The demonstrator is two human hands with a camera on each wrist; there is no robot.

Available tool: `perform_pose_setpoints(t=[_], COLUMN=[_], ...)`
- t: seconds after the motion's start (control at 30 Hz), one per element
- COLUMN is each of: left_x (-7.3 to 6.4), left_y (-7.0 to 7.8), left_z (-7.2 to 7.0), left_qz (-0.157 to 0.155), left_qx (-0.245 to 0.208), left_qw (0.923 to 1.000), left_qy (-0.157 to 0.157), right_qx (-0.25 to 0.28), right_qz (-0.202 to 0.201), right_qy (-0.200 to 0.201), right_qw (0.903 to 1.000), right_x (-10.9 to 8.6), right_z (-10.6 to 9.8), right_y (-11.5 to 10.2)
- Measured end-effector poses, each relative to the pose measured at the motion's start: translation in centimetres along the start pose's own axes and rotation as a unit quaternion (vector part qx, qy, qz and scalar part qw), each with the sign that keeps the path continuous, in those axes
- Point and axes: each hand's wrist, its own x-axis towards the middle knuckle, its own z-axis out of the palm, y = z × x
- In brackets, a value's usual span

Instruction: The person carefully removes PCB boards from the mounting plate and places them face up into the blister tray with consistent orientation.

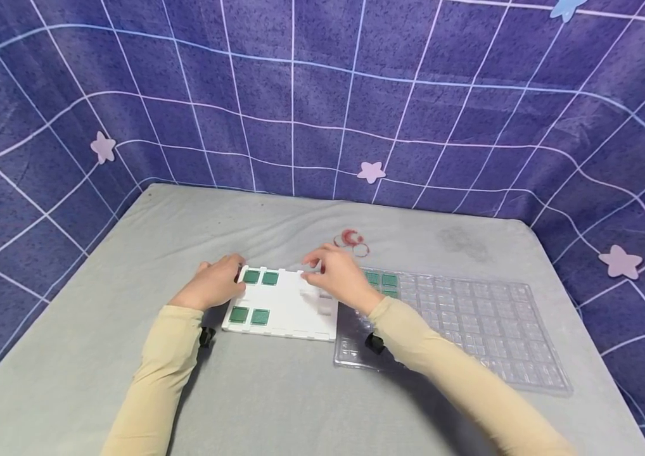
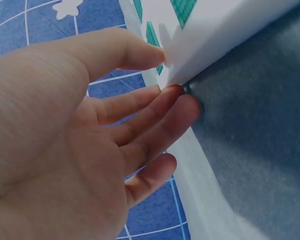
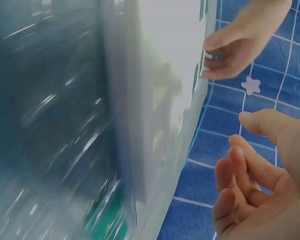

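A flat white tray with notched edges lies in front of me. Green square circuit chips sit on its left half, two along the far edge and two along the near edge. My left hand pinches the tray's left edge; in the left wrist view the thumb lies at the top side and the fingers at the edge. Over the tray's far right part hovers my right hand, thumb and fingers apart and nothing between them in the right wrist view.
Right of the white tray lies a clear plastic tray with rows of small pockets; several green chips sit in its far left pockets, partly behind my right forearm. Red ring marks show on the grey cloth. A blue gridded curtain hangs around the table.
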Motion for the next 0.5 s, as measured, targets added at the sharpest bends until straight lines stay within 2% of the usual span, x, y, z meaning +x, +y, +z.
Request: perform_pose_setpoints(t=[0.2,0.5], left_x=[0.3,0.4], left_y=[-0.2,-0.3], left_z=[0.3,0.3], left_qz=[0.01,0.003], left_qx=[-0.002,-0.003], left_qw=[1.0,1.0], left_qy=[0.001,0.001], right_qx=[-0.012,-0.036], right_qz=[-0.001,-0.005], right_qy=[-0.02,-0.052], right_qw=[0.9997,0.998], right_x=[1.4,3.1], right_z=[1.4,3.2], right_y=[-1.1,-2.2])
